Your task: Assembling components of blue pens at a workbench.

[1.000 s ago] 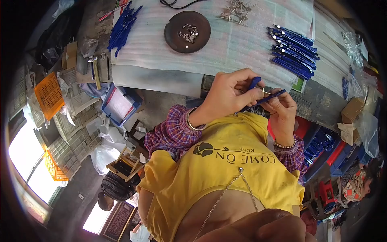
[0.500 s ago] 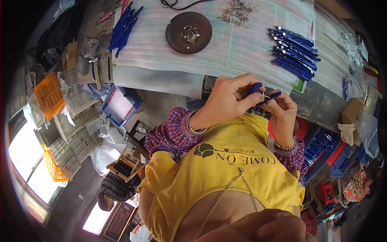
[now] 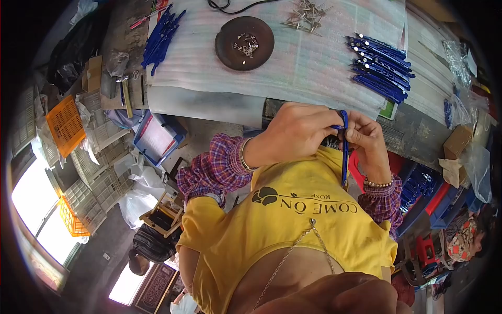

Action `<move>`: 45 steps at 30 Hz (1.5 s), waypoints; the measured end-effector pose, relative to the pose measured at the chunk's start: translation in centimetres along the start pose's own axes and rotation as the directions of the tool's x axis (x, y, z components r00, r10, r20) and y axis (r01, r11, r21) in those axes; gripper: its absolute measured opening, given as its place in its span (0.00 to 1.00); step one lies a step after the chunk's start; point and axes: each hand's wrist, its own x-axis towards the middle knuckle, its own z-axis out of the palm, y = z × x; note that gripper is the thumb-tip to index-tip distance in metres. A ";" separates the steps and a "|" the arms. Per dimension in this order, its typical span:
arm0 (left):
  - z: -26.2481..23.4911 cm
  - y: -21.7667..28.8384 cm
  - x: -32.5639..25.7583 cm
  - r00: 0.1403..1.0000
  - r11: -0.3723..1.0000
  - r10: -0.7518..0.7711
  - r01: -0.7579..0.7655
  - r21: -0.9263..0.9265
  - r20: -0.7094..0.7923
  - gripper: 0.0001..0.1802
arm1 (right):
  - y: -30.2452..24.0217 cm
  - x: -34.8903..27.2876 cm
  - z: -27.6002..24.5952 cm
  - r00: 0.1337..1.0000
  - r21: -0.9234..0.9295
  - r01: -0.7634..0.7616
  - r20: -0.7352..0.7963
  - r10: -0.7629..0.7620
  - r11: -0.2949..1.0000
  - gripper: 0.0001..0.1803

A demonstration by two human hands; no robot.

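Note:
My left hand (image 3: 295, 131) and my right hand (image 3: 366, 138) meet in front of my chest, both pinching one blue pen (image 3: 344, 149) that hangs upright between them. The pen's top is gripped between the fingertips of both hands. Just beyond the hands lies the edge of a worktable (image 3: 219, 102) covered in white paper. On it sit a round dark dish (image 3: 244, 43) with small metal bits, a pile of metal pins (image 3: 306, 14), and a row of blue pens (image 3: 379, 67) at the right.
More blue pen parts (image 3: 159, 34) lie at the table's left. Orange and white plastic baskets (image 3: 65, 123) stack at the left, with a blue box (image 3: 157, 138) below the table. Blue and red crates (image 3: 426, 188) and plastic bags (image 3: 460, 52) crowd the right.
The blue pen was held slanted between the hands; now it hangs upright, and both hands have closed nearer together around its top.

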 end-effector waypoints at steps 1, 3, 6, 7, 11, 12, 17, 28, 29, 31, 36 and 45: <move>0.0 0.0 0.1 0.998 0.998 -0.053 0.052 -0.038 -0.025 0.08 | -0.1 -0.1 0.5 0.994 0.009 0.108 -0.027 -0.107 0.994 0.11; 0.0 0.1 0.1 0.996 0.996 -0.070 0.067 -0.063 -0.054 0.08 | 0.1 -0.3 0.7 0.983 -0.010 0.178 -0.044 -0.178 0.984 0.13; -0.1 0.2 0.2 0.988 0.986 -0.119 0.106 -0.129 -0.102 0.08 | 0.2 -0.7 0.6 0.974 -0.067 0.210 -0.071 -0.214 0.975 0.16; -0.1 0.2 0.2 0.983 0.977 -0.145 0.124 -0.174 -0.116 0.08 | 0.2 -0.9 0.5 0.978 -0.104 0.176 -0.091 -0.186 0.979 0.17; 0.0 0.2 0.0 0.975 0.966 -0.186 0.160 -0.205 -0.118 0.08 | 0.8 -1.2 0.8 0.931 -0.224 0.344 -0.044 -0.363 0.912 0.15; 0.2 0.1 -0.1 0.967 0.952 -0.222 0.188 -0.242 -0.123 0.08 | 0.7 -1.3 0.9 0.912 -0.258 0.385 -0.041 -0.408 0.886 0.14; 0.7 0.1 -0.3 0.952 0.920 -0.273 0.217 -0.327 -0.136 0.07 | 0.1 -1.5 1.0 0.831 -0.506 0.496 0.040 -0.555 0.705 0.11; 1.3 0.6 -0.5 0.957 0.942 -0.193 0.120 -0.313 -0.215 0.09 | 0.4 -1.9 1.2 0.852 -0.437 0.413 -0.124 -0.509 0.799 0.10; 1.3 0.7 -0.5 0.956 0.943 -0.193 0.119 -0.310 -0.220 0.09 | 0.3 -1.9 1.3 0.853 -0.436 0.415 -0.118 -0.508 0.798 0.10; 1.2 0.8 -0.5 0.957 0.940 -0.191 0.114 -0.322 -0.219 0.09 | 0.0 -1.9 1.5 0.839 -0.463 0.464 -0.044 -0.542 0.755 0.10; 0.9 1.1 -0.7 0.955 0.943 -0.169 0.086 -0.320 -0.242 0.09 | 0.4 -2.1 2.7 0.788 -0.484 0.520 -0.047 -0.614 0.704 0.15; 0.8 1.0 -1.1 0.950 0.938 -0.171 0.075 -0.338 -0.263 0.09 | 0.7 -2.4 2.8 0.802 -0.366 0.520 -0.103 -0.589 0.772 0.24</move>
